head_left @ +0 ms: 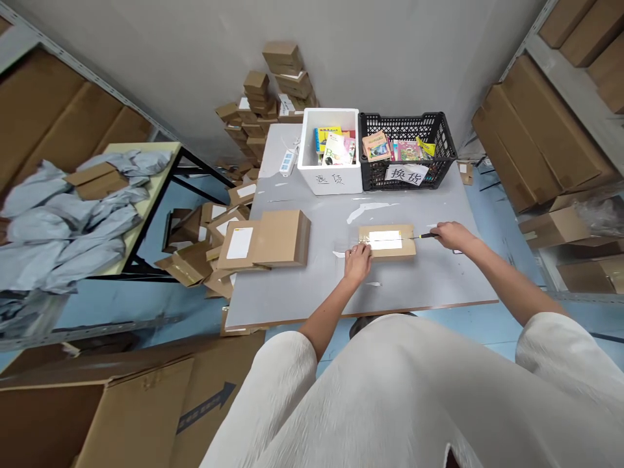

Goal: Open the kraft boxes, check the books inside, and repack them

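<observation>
A small cardboard box with a white label lies flat on the grey table, its long side running left to right. My left hand grips the box's left end, fingers bent over its top near a strip of clear tape. In my right hand, just past the right end, is a slim knife with a dark handle. Its thin blade points left over the box along the label; whether it cuts into the cardboard I cannot tell.
Two cardboard boxes stand left on the table. Behind are a white foam box and a black crate, both holding books, plus a power strip. Cartons pile up left; grey parcels cover a side table.
</observation>
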The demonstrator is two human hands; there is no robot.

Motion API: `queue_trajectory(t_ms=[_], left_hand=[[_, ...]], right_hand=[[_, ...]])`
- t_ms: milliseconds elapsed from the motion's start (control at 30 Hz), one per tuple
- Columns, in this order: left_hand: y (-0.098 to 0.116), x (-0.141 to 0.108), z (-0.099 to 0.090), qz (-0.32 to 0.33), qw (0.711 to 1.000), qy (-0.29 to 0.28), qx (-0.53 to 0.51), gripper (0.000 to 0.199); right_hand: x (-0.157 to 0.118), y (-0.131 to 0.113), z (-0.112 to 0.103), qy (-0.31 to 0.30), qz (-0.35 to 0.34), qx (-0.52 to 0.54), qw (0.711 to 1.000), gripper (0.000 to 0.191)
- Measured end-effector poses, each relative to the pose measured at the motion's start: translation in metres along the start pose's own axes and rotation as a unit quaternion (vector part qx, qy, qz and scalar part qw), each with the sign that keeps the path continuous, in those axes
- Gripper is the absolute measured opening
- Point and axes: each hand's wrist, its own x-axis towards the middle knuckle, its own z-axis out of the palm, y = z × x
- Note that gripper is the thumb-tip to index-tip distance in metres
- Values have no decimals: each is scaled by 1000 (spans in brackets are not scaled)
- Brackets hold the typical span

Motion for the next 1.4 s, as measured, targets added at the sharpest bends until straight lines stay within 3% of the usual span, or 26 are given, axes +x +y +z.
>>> queue_trajectory(t_ms=[133, 233, 433, 600, 867, 1033, 1233, 1400], left_hand=[[2, 1, -1, -23, 1000, -1, -13, 41], [13, 7, 1, -31, 999, -2, -18, 44], [61, 46, 10, 72, 996, -30, -36, 53], [82, 71, 19, 82, 993, -83, -15, 46], [81, 84, 29, 60, 994, -86, 8, 51], [72, 83, 33, 64, 995, -82, -7, 61], [51, 75, 29, 63, 995, -83, -6, 61], [48, 73, 25, 66, 994, -83, -11, 62]], right_hand=[[-15, 44, 25, 19, 28, 41, 999, 34], [-25, 60, 47, 34, 53, 117, 991, 34], [-34, 48, 78, 43, 35, 224, 973, 38], [-32, 35, 87, 47, 32, 260, 964, 38], [-24, 35, 94, 71, 43, 321, 944, 38], [-6, 28, 100, 99, 7, 361, 927, 40], [8, 19, 91, 117, -41, 344, 931, 38], [17, 16, 77, 87, -64, 301, 947, 39]])
